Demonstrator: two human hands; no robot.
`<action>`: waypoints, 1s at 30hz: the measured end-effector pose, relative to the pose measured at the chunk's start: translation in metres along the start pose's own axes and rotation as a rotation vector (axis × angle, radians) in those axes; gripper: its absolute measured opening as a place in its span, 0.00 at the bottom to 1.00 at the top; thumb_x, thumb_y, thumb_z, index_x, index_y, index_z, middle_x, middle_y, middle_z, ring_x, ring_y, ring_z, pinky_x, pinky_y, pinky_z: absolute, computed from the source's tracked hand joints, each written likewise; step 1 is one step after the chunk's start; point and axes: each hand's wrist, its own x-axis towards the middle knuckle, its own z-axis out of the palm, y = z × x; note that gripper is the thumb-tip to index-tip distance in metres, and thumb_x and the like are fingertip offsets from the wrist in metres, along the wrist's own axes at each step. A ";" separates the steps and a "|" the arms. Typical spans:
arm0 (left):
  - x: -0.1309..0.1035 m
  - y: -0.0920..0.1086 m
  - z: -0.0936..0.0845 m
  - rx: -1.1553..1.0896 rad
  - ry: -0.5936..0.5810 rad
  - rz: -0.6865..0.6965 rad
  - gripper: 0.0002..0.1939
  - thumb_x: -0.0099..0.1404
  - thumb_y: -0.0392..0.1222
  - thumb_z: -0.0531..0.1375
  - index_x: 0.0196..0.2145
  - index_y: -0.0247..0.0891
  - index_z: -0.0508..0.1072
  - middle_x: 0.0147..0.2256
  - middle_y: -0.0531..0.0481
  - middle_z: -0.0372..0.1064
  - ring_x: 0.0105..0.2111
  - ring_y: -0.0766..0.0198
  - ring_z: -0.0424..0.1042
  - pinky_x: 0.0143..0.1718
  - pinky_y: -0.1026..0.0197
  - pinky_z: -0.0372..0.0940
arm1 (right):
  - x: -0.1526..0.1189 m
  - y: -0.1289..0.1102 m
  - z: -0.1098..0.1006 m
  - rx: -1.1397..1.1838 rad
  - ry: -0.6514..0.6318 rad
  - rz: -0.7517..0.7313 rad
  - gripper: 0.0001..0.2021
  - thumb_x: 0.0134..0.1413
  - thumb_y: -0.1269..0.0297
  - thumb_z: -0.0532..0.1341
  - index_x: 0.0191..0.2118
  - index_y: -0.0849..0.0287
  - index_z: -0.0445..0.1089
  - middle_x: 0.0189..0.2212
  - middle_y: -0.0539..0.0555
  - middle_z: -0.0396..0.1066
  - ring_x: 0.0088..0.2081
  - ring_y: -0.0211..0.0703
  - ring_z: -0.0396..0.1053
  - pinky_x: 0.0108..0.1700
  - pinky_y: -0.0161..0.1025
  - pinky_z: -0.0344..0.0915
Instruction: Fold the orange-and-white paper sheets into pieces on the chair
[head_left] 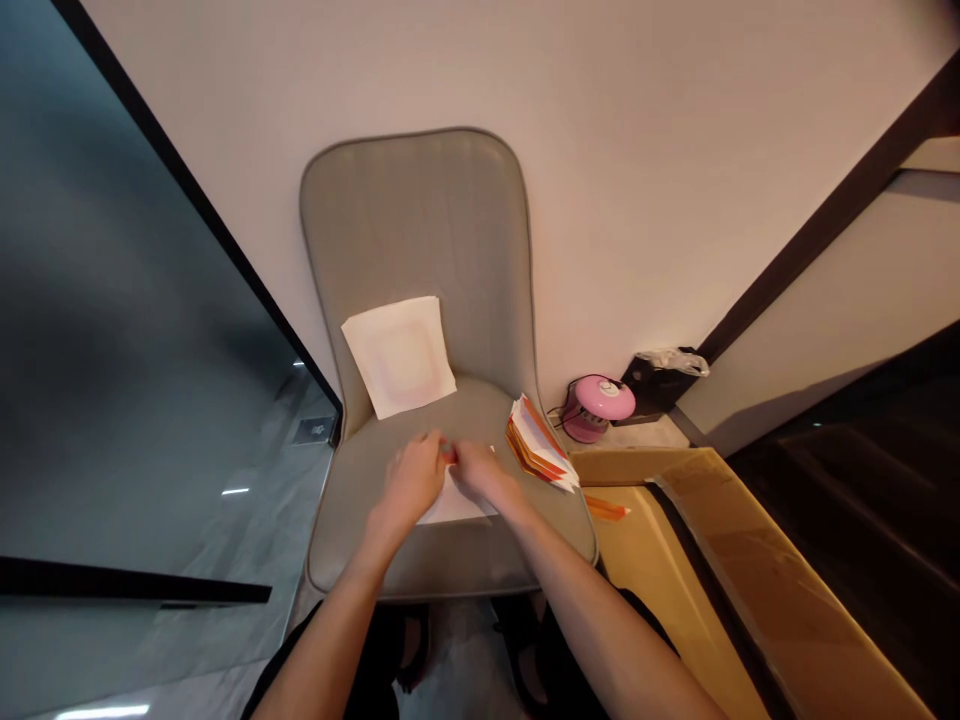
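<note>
On the seat of a grey chair point(450, 570), a white sheet of paper point(456, 507) lies partly under both of my hands. My left hand point(416, 480) is closed at the sheet's far edge, fingertips pressed together. Close beside it, my right hand point(482, 473) is curled over the same paper, fingers closed. A small reddish and bluish patch shows between the fingertips; what it is I cannot make out. Behind the hands, a stack of square white paper point(405, 355) leans against the backrest. To the right, folded orange-and-white papers point(541, 445) rest at the seat's edge.
Right of the chair stands a large cardboard box point(780, 580) with an orange paper piece point(606, 509) on it. A pink lamp-like device point(596, 405) and a black box point(654, 385) sit by the wall. A dark-framed glass panel point(135, 330) borders the left.
</note>
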 end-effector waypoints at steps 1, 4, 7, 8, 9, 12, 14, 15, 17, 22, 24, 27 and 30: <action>-0.003 -0.007 0.008 0.109 -0.102 -0.062 0.16 0.70 0.33 0.50 0.50 0.34 0.73 0.51 0.36 0.72 0.51 0.52 0.73 0.53 0.50 0.65 | 0.003 0.005 0.004 -0.079 -0.008 -0.025 0.07 0.55 0.76 0.59 0.37 0.59 0.73 0.37 0.58 0.77 0.43 0.49 0.75 0.42 0.37 0.64; -0.017 -0.012 0.031 0.277 -0.275 -0.104 0.21 0.71 0.39 0.50 0.59 0.33 0.67 0.63 0.33 0.61 0.61 0.44 0.64 0.58 0.45 0.63 | 0.009 0.015 0.011 -0.176 -0.024 -0.051 0.10 0.57 0.72 0.60 0.43 0.58 0.75 0.42 0.60 0.78 0.44 0.49 0.75 0.42 0.37 0.64; -0.029 -0.006 0.047 0.327 -0.307 -0.056 0.29 0.72 0.46 0.49 0.68 0.35 0.57 0.71 0.36 0.44 0.70 0.39 0.47 0.63 0.39 0.56 | 0.011 0.019 0.012 -0.165 -0.021 -0.029 0.09 0.57 0.70 0.61 0.43 0.57 0.76 0.42 0.60 0.79 0.44 0.49 0.75 0.41 0.37 0.63; -0.030 -0.005 0.049 0.332 -0.330 -0.049 0.31 0.72 0.47 0.48 0.69 0.35 0.55 0.72 0.37 0.40 0.71 0.39 0.43 0.64 0.38 0.54 | 0.012 0.019 0.012 -0.163 -0.017 -0.019 0.09 0.56 0.70 0.61 0.42 0.57 0.76 0.41 0.60 0.79 0.43 0.49 0.76 0.41 0.37 0.63; -0.031 -0.006 0.050 0.334 -0.352 -0.057 0.32 0.72 0.48 0.48 0.70 0.34 0.53 0.73 0.37 0.38 0.71 0.40 0.41 0.66 0.37 0.51 | 0.012 0.018 0.011 -0.163 -0.020 -0.006 0.09 0.56 0.69 0.62 0.42 0.56 0.76 0.41 0.60 0.79 0.43 0.50 0.76 0.41 0.37 0.63; -0.026 -0.018 0.046 0.352 -0.360 -0.110 0.34 0.73 0.49 0.46 0.71 0.30 0.50 0.73 0.35 0.35 0.72 0.42 0.40 0.66 0.37 0.50 | 0.011 0.019 0.008 -0.158 -0.028 0.030 0.08 0.56 0.68 0.62 0.41 0.56 0.77 0.40 0.61 0.79 0.43 0.53 0.76 0.40 0.39 0.63; -0.021 -0.030 0.039 0.374 -0.340 -0.169 0.34 0.73 0.48 0.44 0.71 0.28 0.49 0.73 0.33 0.35 0.71 0.42 0.42 0.65 0.37 0.52 | 0.011 0.020 0.006 -0.146 -0.018 0.042 0.07 0.55 0.68 0.63 0.40 0.57 0.77 0.40 0.62 0.79 0.43 0.55 0.76 0.39 0.40 0.64; -0.019 -0.035 0.036 0.385 -0.335 -0.197 0.34 0.73 0.47 0.43 0.71 0.29 0.49 0.72 0.33 0.35 0.71 0.42 0.44 0.64 0.37 0.52 | 0.012 0.021 0.005 -0.142 -0.007 0.046 0.07 0.55 0.69 0.63 0.39 0.57 0.77 0.40 0.63 0.79 0.44 0.55 0.76 0.40 0.40 0.64; -0.017 -0.041 0.032 0.408 -0.327 -0.233 0.33 0.73 0.47 0.43 0.71 0.29 0.50 0.72 0.34 0.37 0.71 0.42 0.45 0.64 0.36 0.52 | 0.013 0.021 0.005 -0.112 0.013 0.047 0.06 0.54 0.70 0.64 0.37 0.58 0.77 0.39 0.63 0.79 0.44 0.54 0.76 0.40 0.39 0.65; -0.022 -0.031 0.037 0.459 -0.205 -0.058 0.31 0.72 0.40 0.44 0.69 0.27 0.56 0.71 0.35 0.46 0.71 0.46 0.46 0.68 0.41 0.45 | 0.022 0.011 0.013 0.539 -0.064 0.031 0.07 0.59 0.72 0.59 0.31 0.59 0.72 0.30 0.54 0.78 0.33 0.39 0.76 0.37 0.31 0.69; -0.026 -0.024 0.042 0.432 -0.209 0.059 0.30 0.71 0.38 0.44 0.69 0.30 0.57 0.70 0.37 0.49 0.71 0.49 0.47 0.69 0.43 0.45 | 0.026 0.008 0.018 0.859 -0.159 0.058 0.09 0.61 0.73 0.57 0.29 0.60 0.69 0.26 0.52 0.76 0.28 0.34 0.74 0.35 0.29 0.70; -0.029 -0.021 0.048 0.397 -0.277 0.077 0.31 0.71 0.40 0.46 0.69 0.32 0.56 0.71 0.37 0.47 0.71 0.49 0.46 0.69 0.42 0.45 | 0.031 0.010 0.024 1.032 -0.216 0.154 0.11 0.62 0.75 0.56 0.27 0.60 0.67 0.23 0.51 0.74 0.24 0.31 0.72 0.32 0.27 0.71; -0.027 -0.026 0.047 0.389 -0.325 0.002 0.33 0.72 0.43 0.46 0.71 0.30 0.50 0.72 0.36 0.39 0.72 0.47 0.41 0.69 0.41 0.45 | 0.036 0.017 0.027 1.020 -0.193 0.243 0.10 0.61 0.75 0.57 0.28 0.61 0.65 0.22 0.52 0.74 0.22 0.32 0.72 0.30 0.28 0.71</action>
